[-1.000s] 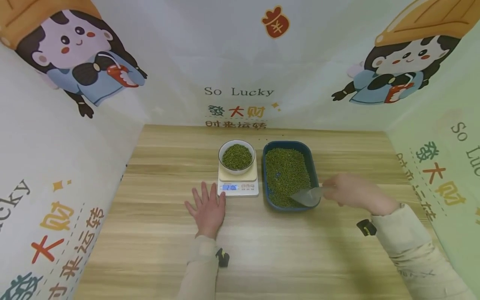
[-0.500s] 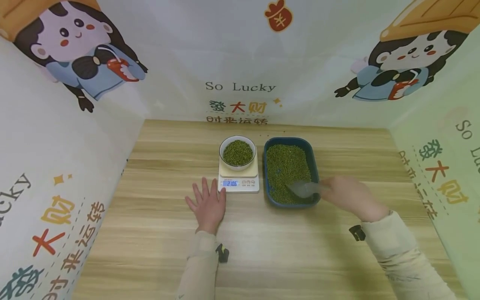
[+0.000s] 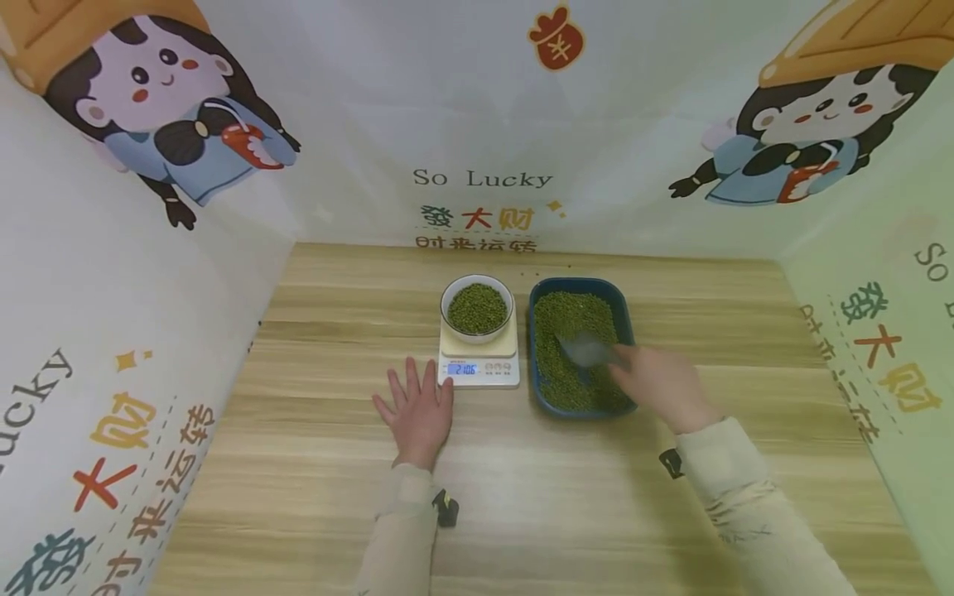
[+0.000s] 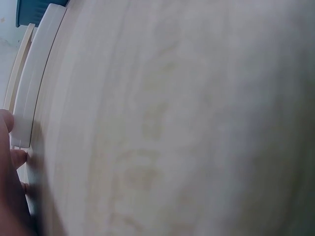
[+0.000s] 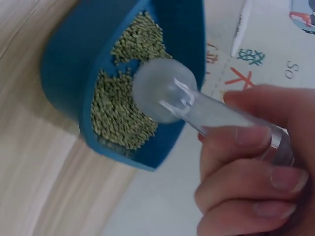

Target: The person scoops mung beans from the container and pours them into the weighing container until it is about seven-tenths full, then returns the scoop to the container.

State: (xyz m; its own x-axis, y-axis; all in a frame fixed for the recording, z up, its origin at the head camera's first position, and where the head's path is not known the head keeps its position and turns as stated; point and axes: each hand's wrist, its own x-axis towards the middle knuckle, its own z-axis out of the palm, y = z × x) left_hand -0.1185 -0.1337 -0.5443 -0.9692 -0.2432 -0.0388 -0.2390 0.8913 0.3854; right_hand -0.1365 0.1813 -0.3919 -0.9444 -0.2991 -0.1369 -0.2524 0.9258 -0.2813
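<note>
My right hand (image 3: pixel 663 385) grips the handle of a clear plastic scoop (image 5: pixel 165 91), its fingers curled round it in the right wrist view. The scoop's head is over or in the green mung beans (image 5: pixel 118 110) that lie in a blue tub (image 5: pixel 64 64). Left of the tub stands a white kitchen scale (image 3: pixel 479 379) reading 210.6. On its plate sits a white bowl (image 3: pixel 477 334) with more mung beans (image 3: pixel 477 308). My left hand (image 3: pixel 419 418) lies with spread fingers on the table, its thumb at the scale's front left corner.
The wooden table (image 3: pixel 537 513) is bounded by printed cloth walls (image 3: pixel 358 124) at the back and both sides. A few loose beans (image 3: pixel 569 266) lie behind the tub. A dark camera strap piece (image 3: pixel 447 507) hangs at the left wrist.
My right hand has moved left with the scoop, which shifted from the tub's near right corner toward its middle. The left hand stays at the scale, and the reading is unchanged.
</note>
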